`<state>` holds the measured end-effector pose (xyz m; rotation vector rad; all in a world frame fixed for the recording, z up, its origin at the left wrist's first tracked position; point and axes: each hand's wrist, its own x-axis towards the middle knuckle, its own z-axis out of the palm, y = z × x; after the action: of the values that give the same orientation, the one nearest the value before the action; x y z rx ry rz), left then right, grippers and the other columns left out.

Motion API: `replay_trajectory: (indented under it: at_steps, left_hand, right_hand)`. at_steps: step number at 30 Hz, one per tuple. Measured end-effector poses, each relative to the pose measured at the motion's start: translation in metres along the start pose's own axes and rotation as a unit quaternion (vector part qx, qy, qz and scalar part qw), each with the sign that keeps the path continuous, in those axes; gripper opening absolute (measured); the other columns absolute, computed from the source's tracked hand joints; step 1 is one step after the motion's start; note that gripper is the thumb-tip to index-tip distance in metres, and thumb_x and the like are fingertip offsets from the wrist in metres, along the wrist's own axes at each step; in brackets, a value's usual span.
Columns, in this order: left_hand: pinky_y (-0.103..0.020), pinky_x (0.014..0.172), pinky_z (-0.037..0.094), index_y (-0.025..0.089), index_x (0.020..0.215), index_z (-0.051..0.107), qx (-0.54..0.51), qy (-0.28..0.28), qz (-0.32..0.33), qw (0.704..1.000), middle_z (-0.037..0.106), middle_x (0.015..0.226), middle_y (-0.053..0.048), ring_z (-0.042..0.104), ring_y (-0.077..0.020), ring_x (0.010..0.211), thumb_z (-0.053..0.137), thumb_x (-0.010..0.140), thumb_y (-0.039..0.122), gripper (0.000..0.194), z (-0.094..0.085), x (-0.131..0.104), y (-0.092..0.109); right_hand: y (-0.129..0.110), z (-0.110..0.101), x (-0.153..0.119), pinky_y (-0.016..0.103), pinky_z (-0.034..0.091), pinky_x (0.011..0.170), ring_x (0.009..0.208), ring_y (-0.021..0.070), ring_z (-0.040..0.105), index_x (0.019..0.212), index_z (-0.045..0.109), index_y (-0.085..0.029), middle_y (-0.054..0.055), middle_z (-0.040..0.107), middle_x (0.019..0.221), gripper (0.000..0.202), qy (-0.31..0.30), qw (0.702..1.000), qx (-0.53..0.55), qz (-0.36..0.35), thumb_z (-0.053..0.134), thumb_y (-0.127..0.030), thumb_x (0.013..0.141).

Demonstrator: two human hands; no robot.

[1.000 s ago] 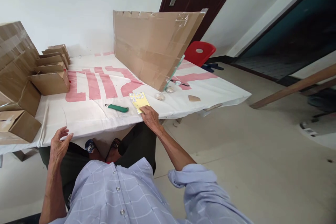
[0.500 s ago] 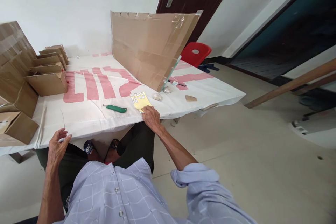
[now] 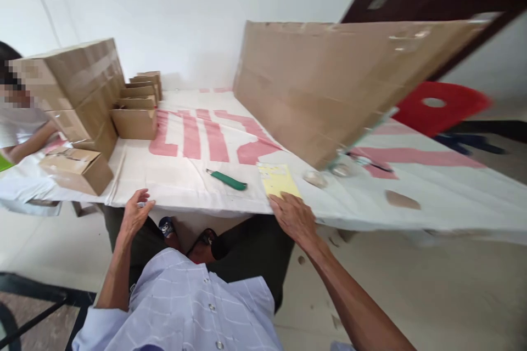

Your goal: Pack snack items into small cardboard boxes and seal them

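A yellow card (image 3: 276,180) with small pale labels on its upper part lies flat near the table's front edge. The fingers of my right hand (image 3: 294,216) rest spread on its near end, pressing it rather than wrapped round it. Left of the card lies a green-handled utility knife (image 3: 228,179), apart from both hands. My left hand (image 3: 136,213) is held at the table edge, fingers apart and nothing in it. Two small pale round lumps, one of them a clear-wrapped lump (image 3: 315,178), sit just right of the card; what they are I cannot make out.
On the left, stacked cartons (image 3: 93,88) stand behind a small closed box (image 3: 78,167) and a row of open boxes (image 3: 135,122). A large cardboard sheet (image 3: 321,82) leans at the back. A brown scrap (image 3: 402,199) and a red chair (image 3: 444,107) are rightward. Another person (image 3: 24,126) sits far left.
My view has swung left, so everything sits further right in the picture and the other person has come into sight. Both hands keep nearly the same places at the table.
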<state>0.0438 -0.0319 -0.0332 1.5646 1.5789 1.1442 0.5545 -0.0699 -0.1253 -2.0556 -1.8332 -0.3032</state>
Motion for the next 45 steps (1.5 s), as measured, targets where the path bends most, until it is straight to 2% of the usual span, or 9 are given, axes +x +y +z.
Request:
replay_trajectory:
  at_steps: [7,15,19,22,25,30,35,40,45]
  left_hand:
    - [-0.039,0.084,0.061,0.02,0.127,0.076,0.011,0.001,-0.011,1.0,0.082,0.117,-0.014,0.078,-0.0277,0.103,0.081,0.083,0.037,0.047,-0.001,-0.012,-0.009]
    - [-0.038,0.083,0.061,0.021,0.127,0.077,0.018,0.019,-0.014,1.0,0.082,0.116,-0.012,0.077,-0.0259,0.101,0.081,0.084,0.034,0.045,-0.007,-0.016,-0.021]
    - [-0.038,0.083,0.062,0.021,0.124,0.078,0.026,0.064,-0.015,0.998,0.081,0.117,-0.012,0.077,-0.026,0.099,0.082,0.082,0.033,0.044,-0.023,-0.014,-0.027]
    - [-0.04,0.085,0.062,0.019,0.122,0.077,0.039,0.124,-0.017,0.991,0.079,0.118,-0.014,0.076,-0.0274,0.101,0.083,0.081,0.034,0.044,-0.048,-0.009,-0.03]
    - [-0.044,0.093,0.061,0.018,0.118,0.075,0.062,0.2,-0.019,0.978,0.075,0.119,-0.014,0.076,-0.0292,0.104,0.083,0.081,0.036,0.042,-0.083,-0.001,-0.03]
    - [-0.045,0.106,0.058,0.016,0.119,0.073,0.109,0.309,-0.019,0.944,0.067,0.125,-0.014,0.074,-0.0296,0.111,0.082,0.081,0.037,0.044,-0.141,0.023,-0.025]
    - [-0.045,0.117,0.054,0.019,0.135,0.066,0.098,0.377,-0.088,0.917,0.058,0.151,-0.018,0.068,-0.0324,0.131,0.086,0.08,0.041,0.062,-0.194,0.057,-0.021]
    - [-0.057,0.127,0.046,0.016,0.144,0.057,0.072,0.391,-0.144,0.906,0.053,0.161,-0.024,0.053,-0.0416,0.152,0.084,0.081,0.045,0.074,-0.243,0.09,-0.017]
    - [-0.057,0.107,0.058,0.022,0.116,0.065,0.039,0.326,-0.156,0.932,0.072,0.128,-0.014,0.066,-0.0379,0.125,0.082,0.076,0.056,0.055,-0.263,0.111,-0.013]
  right_hand:
    - [0.021,0.031,0.001,0.046,0.064,0.087,0.1,0.0333,0.079,0.082,0.078,-0.028,0.015,0.083,0.106,0.029,0.079,0.982,0.167,-0.026,0.057,-0.042,0.094]
    - [0.028,0.041,0.0,0.053,0.064,0.09,0.093,0.0361,0.077,0.074,0.069,-0.03,0.017,0.081,0.1,0.026,0.073,0.975,0.209,-0.013,0.057,-0.047,0.09]
    - [0.03,0.043,-0.001,0.054,0.064,0.089,0.095,0.0373,0.078,0.075,0.07,-0.03,0.018,0.082,0.101,0.029,0.069,0.978,0.199,-0.009,0.053,-0.046,0.091]
    - [0.027,0.039,0.0,0.056,0.063,0.086,0.094,0.039,0.078,0.075,0.071,-0.03,0.018,0.083,0.099,0.03,0.076,0.982,0.173,-0.019,0.051,-0.046,0.092]
    - [0.014,0.029,0.004,0.058,0.062,0.094,0.097,0.0403,0.079,0.077,0.073,-0.032,0.019,0.083,0.097,0.03,0.087,0.98,0.174,-0.048,0.052,-0.044,0.095]
    - [-0.038,0.018,0.027,0.054,0.06,0.105,0.109,0.0384,0.077,0.096,0.079,-0.028,0.02,0.082,0.109,0.031,0.118,0.972,0.189,-0.078,0.053,-0.042,0.1]
    - [-0.09,0.033,0.058,0.051,0.06,0.101,0.114,0.0371,0.07,0.113,0.079,-0.023,0.019,0.079,0.119,0.031,0.089,0.975,0.18,-0.09,0.059,-0.042,0.099]
    - [-0.112,0.052,0.068,0.048,0.057,0.092,0.112,0.0374,0.068,0.122,0.076,-0.017,0.02,0.077,0.122,0.035,0.026,0.988,0.132,-0.082,0.061,-0.04,0.102]
    - [-0.116,0.057,0.066,0.046,0.053,0.089,0.11,0.0366,0.068,0.125,0.074,-0.015,0.02,0.076,0.121,0.033,0.012,0.991,0.11,-0.074,0.057,-0.035,0.105]
